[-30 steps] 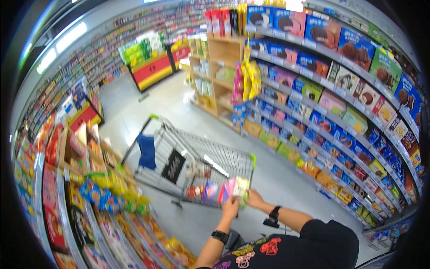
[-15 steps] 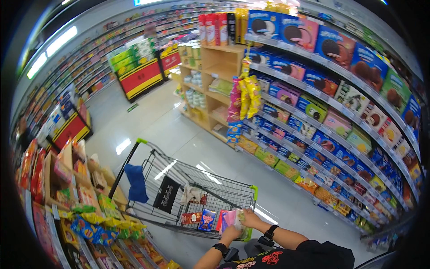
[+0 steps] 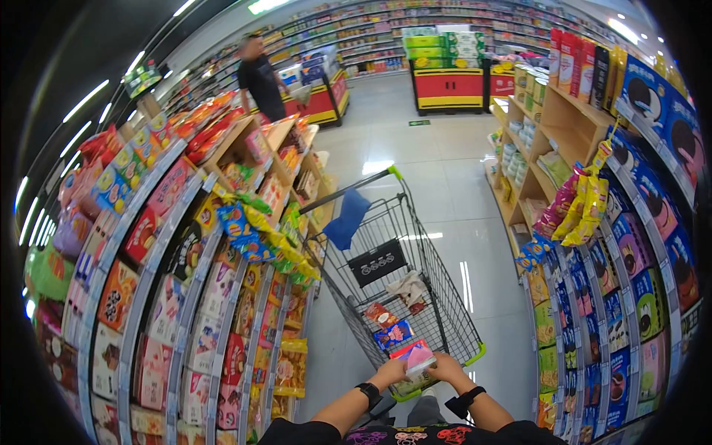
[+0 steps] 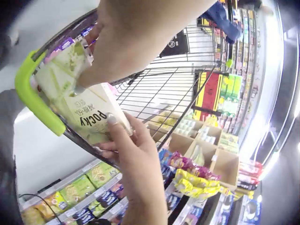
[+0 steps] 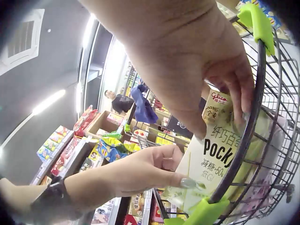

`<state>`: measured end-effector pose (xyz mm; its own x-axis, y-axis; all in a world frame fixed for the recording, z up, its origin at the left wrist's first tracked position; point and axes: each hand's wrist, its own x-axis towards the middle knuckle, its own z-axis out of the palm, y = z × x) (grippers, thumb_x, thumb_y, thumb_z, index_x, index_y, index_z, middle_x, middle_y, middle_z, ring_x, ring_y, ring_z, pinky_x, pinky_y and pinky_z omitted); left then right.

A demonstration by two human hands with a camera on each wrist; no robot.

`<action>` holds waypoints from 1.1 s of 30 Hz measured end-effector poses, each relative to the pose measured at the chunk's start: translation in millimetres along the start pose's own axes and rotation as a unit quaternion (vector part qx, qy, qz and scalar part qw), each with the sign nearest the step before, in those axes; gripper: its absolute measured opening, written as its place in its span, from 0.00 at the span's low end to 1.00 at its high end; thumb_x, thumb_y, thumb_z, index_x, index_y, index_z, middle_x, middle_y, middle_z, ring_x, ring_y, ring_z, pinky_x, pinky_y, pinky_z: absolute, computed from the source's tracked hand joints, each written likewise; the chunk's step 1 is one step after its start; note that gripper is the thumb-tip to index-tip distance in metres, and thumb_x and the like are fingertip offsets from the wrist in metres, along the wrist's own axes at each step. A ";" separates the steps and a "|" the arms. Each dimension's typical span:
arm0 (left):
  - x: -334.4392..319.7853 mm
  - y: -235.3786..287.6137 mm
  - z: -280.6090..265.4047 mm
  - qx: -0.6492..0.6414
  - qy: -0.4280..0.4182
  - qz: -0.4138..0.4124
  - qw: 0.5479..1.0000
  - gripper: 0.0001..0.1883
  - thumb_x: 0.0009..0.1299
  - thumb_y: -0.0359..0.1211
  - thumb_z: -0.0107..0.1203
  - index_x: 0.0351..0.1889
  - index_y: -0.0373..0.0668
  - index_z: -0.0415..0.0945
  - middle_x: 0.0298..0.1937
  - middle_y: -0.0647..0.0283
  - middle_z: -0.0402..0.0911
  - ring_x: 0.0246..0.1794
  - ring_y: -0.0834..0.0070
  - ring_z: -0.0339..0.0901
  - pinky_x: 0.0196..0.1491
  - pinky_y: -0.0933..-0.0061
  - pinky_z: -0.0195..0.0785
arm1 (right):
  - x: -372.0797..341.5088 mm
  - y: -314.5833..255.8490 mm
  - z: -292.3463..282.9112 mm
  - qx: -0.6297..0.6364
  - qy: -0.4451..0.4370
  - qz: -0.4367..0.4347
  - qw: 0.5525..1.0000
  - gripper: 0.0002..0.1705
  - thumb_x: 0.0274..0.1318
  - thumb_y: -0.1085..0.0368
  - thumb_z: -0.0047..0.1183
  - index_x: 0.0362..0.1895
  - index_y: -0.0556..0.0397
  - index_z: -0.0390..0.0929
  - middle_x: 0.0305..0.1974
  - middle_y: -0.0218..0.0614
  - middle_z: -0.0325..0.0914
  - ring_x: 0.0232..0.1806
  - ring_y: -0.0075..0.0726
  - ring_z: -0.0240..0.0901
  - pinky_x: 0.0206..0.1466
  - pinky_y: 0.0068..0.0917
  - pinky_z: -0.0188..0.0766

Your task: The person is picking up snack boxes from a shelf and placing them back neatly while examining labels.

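Note:
A pale green and white Pocky box is held between my two hands at the near end of the shopping cart. My right hand grips its upper part, fingers over the edge, in the right wrist view. Lower down, my left hand pinches the box with the thumb on its printed front. The left wrist view shows the same box with another pale green package beside it. Just beyond the hands in the cart lie a pink and red package, a blue snack box and a brown-red box.
A crumpled white bag lies deeper in the cart, and a blue cloth hangs near its handle. Snack shelves line the left, cookie shelves the right. A person stands at the back left, near red and yellow display stands.
The head view has swung left, so the cart and right shelves sit further right and a person shows at the back left. Both hands stay at the cart's near end, holding the packages.

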<state>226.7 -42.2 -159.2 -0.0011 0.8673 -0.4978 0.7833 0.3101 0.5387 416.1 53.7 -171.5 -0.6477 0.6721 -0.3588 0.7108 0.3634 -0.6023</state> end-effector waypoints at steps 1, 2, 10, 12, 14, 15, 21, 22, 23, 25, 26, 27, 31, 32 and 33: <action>-5.3 7.3 -5.5 -0.023 0.022 0.000 0.999 0.21 0.46 0.41 0.67 0.33 0.42 0.74 0.31 0.55 0.79 0.36 0.58 0.76 0.37 0.60 0.68 | -5.7 0.9 -3.8 0.018 0.013 -0.019 1.000 0.31 0.38 0.52 0.60 0.48 0.55 0.72 0.42 0.53 0.75 0.44 0.54 0.73 0.48 0.43 0.70; -10.7 14.9 -10.7 -0.046 0.047 0.000 0.998 0.20 0.47 0.41 0.67 0.33 0.41 0.74 0.31 0.55 0.79 0.35 0.57 0.76 0.37 0.60 0.68 | -10.2 2.0 -9.1 0.034 0.027 -0.038 0.998 0.31 0.38 0.52 0.61 0.48 0.55 0.72 0.41 0.52 0.75 0.44 0.54 0.73 0.48 0.42 0.70; -93.8 39.8 -52.4 -0.175 0.345 -0.044 0.921 0.18 0.52 0.39 0.65 0.31 0.39 0.71 0.27 0.55 0.79 0.29 0.62 0.77 0.33 0.65 0.68 | -21.4 -91.8 -60.1 0.054 0.205 -0.183 0.960 0.46 0.40 0.56 0.64 0.60 0.65 0.56 0.51 0.57 0.67 0.54 0.57 0.65 0.56 0.41 0.63; -133.0 34.6 -56.8 -0.257 0.415 -0.099 0.867 0.17 0.54 0.39 0.65 0.31 0.39 0.70 0.26 0.56 0.78 0.27 0.65 0.77 0.31 0.68 0.68 | -26.2 -134.1 -58.5 0.051 0.209 -0.241 0.947 0.47 0.40 0.56 0.64 0.61 0.66 0.54 0.53 0.59 0.65 0.57 0.59 0.62 0.59 0.43 0.60; -187.5 41.8 -60.1 -0.281 0.496 -0.104 0.815 0.16 0.55 0.38 0.65 0.31 0.39 0.70 0.25 0.56 0.78 0.26 0.69 0.76 0.30 0.69 0.68 | -41.8 -179.5 -48.2 0.080 0.156 -0.269 0.947 0.47 0.41 0.56 0.64 0.61 0.65 0.54 0.55 0.60 0.64 0.60 0.59 0.59 0.61 0.44 0.56; -217.8 45.8 -56.9 -0.291 0.537 -0.110 0.784 0.16 0.56 0.37 0.64 0.31 0.39 0.70 0.25 0.56 0.78 0.25 0.70 0.76 0.30 0.70 0.68 | -41.0 -190.6 -30.3 0.076 0.108 -0.309 0.942 0.49 0.43 0.57 0.63 0.63 0.65 0.49 0.56 0.61 0.63 0.58 0.55 0.63 0.57 0.42 0.64; -372.1 78.1 4.7 -0.155 0.699 -0.167 0.678 0.14 0.56 0.35 0.63 0.35 0.40 0.71 0.29 0.56 0.79 0.29 0.60 0.78 0.33 0.66 0.69 | -174.3 -314.4 45.5 0.415 -0.324 -0.169 0.833 0.52 0.52 0.66 0.56 0.69 0.53 0.29 0.59 0.50 0.60 0.53 0.39 0.68 0.44 0.31 0.74; -399.2 87.6 14.0 -0.096 0.715 -0.182 0.668 0.16 0.56 0.35 0.62 0.38 0.40 0.71 0.34 0.55 0.79 0.32 0.58 0.77 0.34 0.66 0.70 | -189.3 -327.7 64.8 0.414 -0.321 -0.282 0.803 0.49 0.53 0.67 0.55 0.69 0.53 0.32 0.61 0.46 0.58 0.56 0.35 0.64 0.50 0.29 0.70; -425.9 96.7 22.3 -0.037 0.723 -0.198 0.661 0.18 0.55 0.34 0.62 0.42 0.40 0.72 0.38 0.54 0.80 0.35 0.57 0.77 0.35 0.65 0.70 | -199.5 -339.7 82.6 0.414 -0.322 -0.380 0.762 0.45 0.54 0.67 0.55 0.68 0.53 0.38 0.61 0.42 0.59 0.57 0.33 0.61 0.57 0.28 0.64; -475.4 111.3 41.0 0.015 0.767 -0.165 0.619 0.24 0.55 0.35 0.61 0.50 0.38 0.72 0.47 0.53 0.77 0.46 0.57 0.75 0.44 0.64 0.69 | -253.6 -373.3 80.5 0.459 -0.376 -0.384 0.707 0.36 0.56 0.66 0.53 0.64 0.57 0.50 0.59 0.38 0.63 0.57 0.30 0.61 0.60 0.30 0.60; -504.8 124.4 42.2 0.053 0.771 -0.139 0.620 0.25 0.55 0.34 0.61 0.51 0.37 0.72 0.50 0.52 0.76 0.50 0.56 0.73 0.49 0.62 0.66 | -270.4 -388.4 84.8 0.497 -0.434 -0.407 0.632 0.33 0.58 0.62 0.52 0.63 0.59 0.53 0.58 0.39 0.65 0.57 0.32 0.63 0.60 0.32 0.61; -533.3 139.1 45.1 0.091 0.772 -0.112 0.619 0.26 0.54 0.33 0.61 0.52 0.36 0.71 0.52 0.51 0.75 0.55 0.55 0.71 0.55 0.60 0.62 | -305.8 -404.8 68.5 0.520 -0.501 -0.397 0.566 0.33 0.59 0.55 0.51 0.62 0.59 0.55 0.59 0.41 0.65 0.58 0.36 0.64 0.60 0.34 0.62; -604.9 178.7 82.8 0.170 0.775 -0.127 0.595 0.30 0.55 0.40 0.63 0.54 0.35 0.69 0.55 0.51 0.73 0.60 0.55 0.66 0.61 0.57 0.55 | -393.2 -430.0 60.3 0.529 -0.627 -0.359 0.445 0.43 0.58 0.37 0.41 0.64 0.57 0.51 0.60 0.48 0.62 0.57 0.41 0.65 0.58 0.38 0.67; -616.4 187.2 92.4 0.201 0.774 -0.144 0.583 0.31 0.55 0.41 0.64 0.54 0.35 0.69 0.55 0.51 0.74 0.59 0.55 0.67 0.61 0.57 0.55 | -410.1 -432.3 59.2 0.511 -0.648 -0.349 0.444 0.45 0.57 0.34 0.37 0.65 0.56 0.50 0.61 0.50 0.60 0.57 0.44 0.65 0.58 0.40 0.67; -624.8 193.1 102.9 0.233 0.772 -0.159 0.569 0.32 0.55 0.43 0.65 0.55 0.35 0.69 0.54 0.52 0.74 0.59 0.55 0.67 0.61 0.57 0.55 | -425.1 -434.2 57.6 0.491 -0.667 -0.342 0.443 0.47 0.56 0.31 0.34 0.66 0.55 0.49 0.62 0.53 0.58 0.58 0.48 0.65 0.58 0.42 0.66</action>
<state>442.6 -564.3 186.0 -0.4521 0.2153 0.8656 0.6708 0.7217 0.1708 367.0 -426.9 201.4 -0.6700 -0.5970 0.4411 0.1846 -0.7096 -0.6800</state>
